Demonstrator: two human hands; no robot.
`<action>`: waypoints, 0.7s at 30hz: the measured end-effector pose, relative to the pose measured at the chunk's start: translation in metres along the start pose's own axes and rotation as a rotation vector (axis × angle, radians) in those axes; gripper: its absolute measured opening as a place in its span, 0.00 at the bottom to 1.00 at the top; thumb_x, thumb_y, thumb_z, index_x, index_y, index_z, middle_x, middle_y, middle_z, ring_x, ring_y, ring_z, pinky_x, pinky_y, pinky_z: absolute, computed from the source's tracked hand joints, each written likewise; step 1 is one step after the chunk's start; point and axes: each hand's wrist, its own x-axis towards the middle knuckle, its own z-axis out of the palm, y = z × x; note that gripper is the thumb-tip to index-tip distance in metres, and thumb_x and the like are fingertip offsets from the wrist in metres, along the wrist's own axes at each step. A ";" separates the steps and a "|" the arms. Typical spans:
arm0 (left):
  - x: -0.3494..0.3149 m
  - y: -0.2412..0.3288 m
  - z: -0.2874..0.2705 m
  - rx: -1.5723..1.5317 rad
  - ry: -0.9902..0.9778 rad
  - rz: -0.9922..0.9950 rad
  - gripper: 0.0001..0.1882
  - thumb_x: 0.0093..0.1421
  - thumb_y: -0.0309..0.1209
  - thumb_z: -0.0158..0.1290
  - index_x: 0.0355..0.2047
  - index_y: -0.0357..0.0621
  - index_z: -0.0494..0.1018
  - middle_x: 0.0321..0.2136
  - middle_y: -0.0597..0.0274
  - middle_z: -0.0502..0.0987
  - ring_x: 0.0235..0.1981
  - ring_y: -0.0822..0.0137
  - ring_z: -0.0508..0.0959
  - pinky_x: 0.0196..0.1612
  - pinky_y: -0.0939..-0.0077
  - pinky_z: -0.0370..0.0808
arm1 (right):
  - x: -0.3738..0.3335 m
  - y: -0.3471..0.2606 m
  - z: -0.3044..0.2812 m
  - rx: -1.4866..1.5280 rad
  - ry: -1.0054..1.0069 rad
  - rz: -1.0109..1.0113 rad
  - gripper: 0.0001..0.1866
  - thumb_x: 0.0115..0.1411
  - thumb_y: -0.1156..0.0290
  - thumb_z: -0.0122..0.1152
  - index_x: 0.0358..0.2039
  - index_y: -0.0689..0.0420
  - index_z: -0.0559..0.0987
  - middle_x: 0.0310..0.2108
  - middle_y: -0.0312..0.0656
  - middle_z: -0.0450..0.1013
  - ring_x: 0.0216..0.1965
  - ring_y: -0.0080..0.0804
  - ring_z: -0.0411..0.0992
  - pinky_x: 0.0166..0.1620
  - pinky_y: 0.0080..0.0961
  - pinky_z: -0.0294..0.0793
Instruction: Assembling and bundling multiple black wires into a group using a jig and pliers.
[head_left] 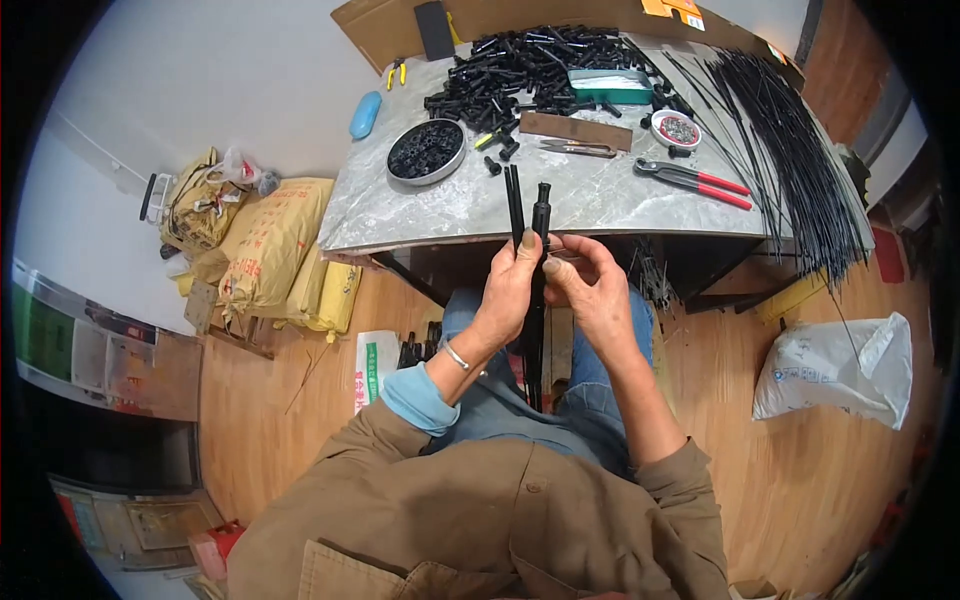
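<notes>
My left hand (506, 292) is closed around thin black rods (514, 205) and a thicker black tube (541, 215) with a stepped top end. All of them stand roughly upright before the table's front edge, and their lower lengths run down between my knees. Beside the tube, my right hand (594, 296) has thumb and fingers pinched together close to its side. Something thin, perhaps a wire, shows at those fingertips, too small to make out. A silver bracelet (457, 356) circles my left wrist.
On the grey table (340, 215) lie a heap of black plastic parts (540, 65), a bowl of black pieces (427, 152), scissors (580, 148), red-handled pincers (693, 183), a dish of small metal bits (676, 129) and long black rods (800, 165). Sacks (285, 250) stand left.
</notes>
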 end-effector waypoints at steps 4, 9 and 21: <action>-0.002 0.002 0.002 -0.019 -0.051 -0.024 0.24 0.67 0.52 0.40 0.38 0.40 0.70 0.22 0.71 0.68 0.20 0.80 0.65 0.20 0.86 0.63 | -0.001 -0.013 -0.004 -0.155 -0.014 -0.051 0.11 0.60 0.69 0.61 0.37 0.64 0.76 0.29 0.39 0.75 0.28 0.19 0.73 0.31 0.18 0.74; -0.009 0.006 0.008 -0.056 -0.056 -0.008 0.24 0.67 0.52 0.40 0.37 0.41 0.68 0.17 0.74 0.63 0.16 0.82 0.61 0.18 0.86 0.59 | -0.019 -0.013 0.007 -0.228 0.104 -0.193 0.08 0.62 0.71 0.56 0.30 0.63 0.74 0.27 0.38 0.73 0.27 0.22 0.71 0.31 0.22 0.72; -0.013 0.004 0.015 -0.105 -0.078 -0.014 0.20 0.69 0.47 0.41 0.38 0.41 0.66 0.17 0.73 0.61 0.15 0.81 0.60 0.17 0.86 0.57 | 0.000 -0.001 -0.015 -0.280 0.085 -0.190 0.10 0.64 0.70 0.53 0.29 0.63 0.73 0.23 0.34 0.67 0.27 0.18 0.63 0.32 0.19 0.65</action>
